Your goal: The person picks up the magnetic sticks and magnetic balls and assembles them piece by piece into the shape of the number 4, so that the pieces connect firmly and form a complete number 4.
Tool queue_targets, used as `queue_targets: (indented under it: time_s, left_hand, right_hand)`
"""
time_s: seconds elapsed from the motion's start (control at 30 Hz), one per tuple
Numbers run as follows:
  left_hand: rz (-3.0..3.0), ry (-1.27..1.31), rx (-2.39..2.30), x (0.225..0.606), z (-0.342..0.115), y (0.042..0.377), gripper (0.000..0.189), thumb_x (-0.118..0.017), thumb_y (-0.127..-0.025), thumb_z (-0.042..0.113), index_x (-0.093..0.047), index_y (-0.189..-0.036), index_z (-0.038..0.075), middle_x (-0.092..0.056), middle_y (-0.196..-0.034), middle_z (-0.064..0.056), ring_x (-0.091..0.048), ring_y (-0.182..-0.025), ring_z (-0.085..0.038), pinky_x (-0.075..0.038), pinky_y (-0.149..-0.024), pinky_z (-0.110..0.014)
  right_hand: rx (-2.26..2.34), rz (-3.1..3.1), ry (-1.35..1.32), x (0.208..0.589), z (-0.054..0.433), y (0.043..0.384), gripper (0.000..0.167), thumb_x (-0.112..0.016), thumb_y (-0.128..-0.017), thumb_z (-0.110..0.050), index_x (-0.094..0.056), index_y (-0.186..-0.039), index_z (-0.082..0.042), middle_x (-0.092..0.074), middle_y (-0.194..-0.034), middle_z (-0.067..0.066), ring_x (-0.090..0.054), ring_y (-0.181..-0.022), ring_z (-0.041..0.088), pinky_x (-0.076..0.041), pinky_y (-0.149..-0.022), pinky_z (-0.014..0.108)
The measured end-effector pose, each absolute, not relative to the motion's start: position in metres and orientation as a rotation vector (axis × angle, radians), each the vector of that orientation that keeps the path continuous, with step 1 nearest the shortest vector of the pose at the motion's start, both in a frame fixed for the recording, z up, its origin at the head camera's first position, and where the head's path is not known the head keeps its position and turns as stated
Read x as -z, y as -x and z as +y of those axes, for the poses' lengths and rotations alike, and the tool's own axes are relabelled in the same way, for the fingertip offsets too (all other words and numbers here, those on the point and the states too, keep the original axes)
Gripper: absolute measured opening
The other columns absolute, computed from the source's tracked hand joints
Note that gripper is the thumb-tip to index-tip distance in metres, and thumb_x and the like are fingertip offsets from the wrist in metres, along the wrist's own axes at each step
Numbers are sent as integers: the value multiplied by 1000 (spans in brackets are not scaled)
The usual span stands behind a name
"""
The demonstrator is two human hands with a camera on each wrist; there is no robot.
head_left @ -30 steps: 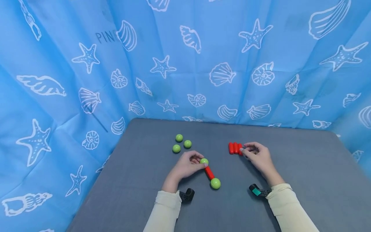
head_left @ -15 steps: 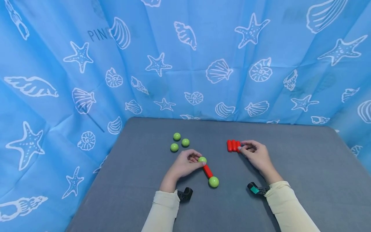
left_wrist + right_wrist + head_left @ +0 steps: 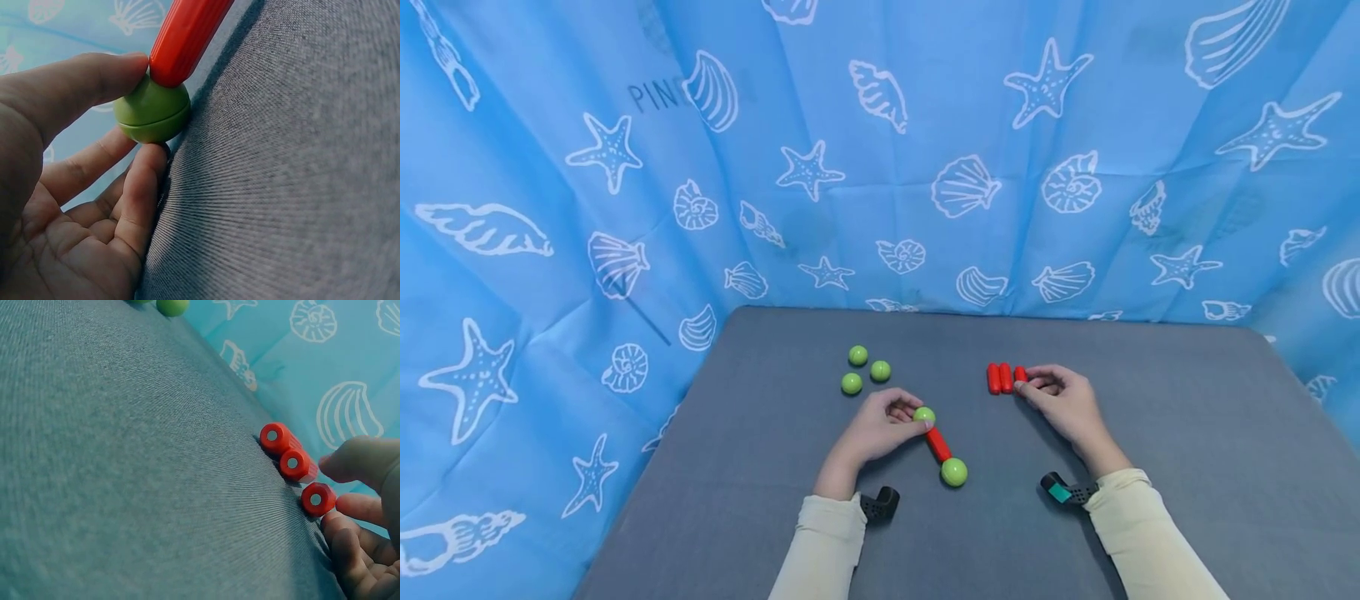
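My left hand [image 3: 880,429] pinches a green ball [image 3: 153,109] between thumb and fingertips. That ball joins one end of a red rod [image 3: 937,445], whose other end meets a second green ball [image 3: 954,472]. Farther right, my right hand [image 3: 1063,400] has its thumb and fingers at a short red rod [image 3: 318,500], holding it just apart from two more red rods [image 3: 999,378] that lie side by side. These rods show round metal discs in their ends in the right wrist view. The held rod's body is partly hidden by the fingers.
Three loose green balls [image 3: 858,356] lie on the grey table [image 3: 760,442], beyond the left hand. A blue curtain [image 3: 850,208] with shells and starfish stands behind and to the left of the table. Black wrist mounts [image 3: 880,504] jut inward from both wrists.
The rightmost red rod has shifted slightly right with the right hand, leaving a gap to the other two. The left hand keeps its pinch on the ball. The head view has shifted slightly.
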State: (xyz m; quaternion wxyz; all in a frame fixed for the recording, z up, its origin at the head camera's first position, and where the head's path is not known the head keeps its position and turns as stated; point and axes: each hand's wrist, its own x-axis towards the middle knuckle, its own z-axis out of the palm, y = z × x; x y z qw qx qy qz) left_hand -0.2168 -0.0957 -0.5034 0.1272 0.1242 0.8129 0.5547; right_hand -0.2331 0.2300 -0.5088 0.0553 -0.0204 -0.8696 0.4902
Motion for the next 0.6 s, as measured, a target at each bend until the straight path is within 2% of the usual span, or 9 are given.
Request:
queue_targets:
  time_s: [0.17, 0.6]
  left_hand:
    - [2360, -357, -1617, 503, -96, 217, 29, -84, -93, 27, -75, -116, 11, -71, -104, -5, -63, -89, -16, -53, -83, -29]
    - [2370, -367, -1617, 503, -95, 217, 29, -83, -93, 28, -75, -116, 10, -72, -105, -7, -62, -89, -15, -53, -83, -29]
  right_hand:
    - [-1470, -2638, 62, 508, 230, 233, 41, -81, -96, -22, -70, -127, 3, -70, -102, 14, -58, -75, 4, -50, -63, 17]
    - [-1407, -2650, 150, 507, 232, 233, 36, -78, -96, -18, -72, -125, 2, -71, -104, 16, -59, -77, 9, -50, -62, 18]
